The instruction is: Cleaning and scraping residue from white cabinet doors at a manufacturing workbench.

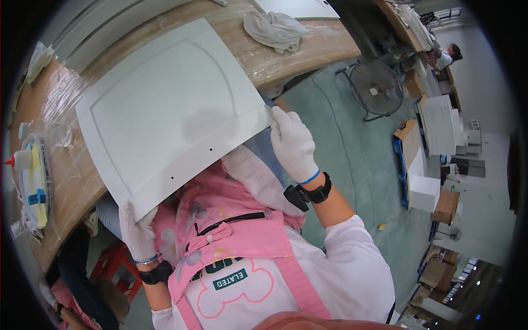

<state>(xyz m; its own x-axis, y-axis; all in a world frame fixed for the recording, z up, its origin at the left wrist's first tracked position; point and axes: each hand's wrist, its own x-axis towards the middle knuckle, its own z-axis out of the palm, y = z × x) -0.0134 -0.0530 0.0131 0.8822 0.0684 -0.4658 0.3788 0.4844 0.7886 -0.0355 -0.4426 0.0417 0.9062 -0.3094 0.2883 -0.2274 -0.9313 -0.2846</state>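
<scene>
A white cabinet door panel (pixel 165 104) with a raised frame and an arched inner field rests partly on the workbench and overhangs its near edge. My left hand (pixel 137 231), in a white glove, grips the panel's lower corner. My right hand (pixel 291 143), also gloved, holds the panel's right edge near its corner. Both wrists wear black bands. Two small holes show near the panel's near edge.
The wooden workbench (pixel 66 170), wrapped in plastic film, carries a crumpled grey cloth (pixel 278 28), another white panel (pixel 297 7) and a tray of small bottles (pixel 30 181) at left. A floor fan (pixel 377 87), cartons, stacked white panels and a distant person (pixel 448 55) stand to the right. A red stool (pixel 113 264) is below.
</scene>
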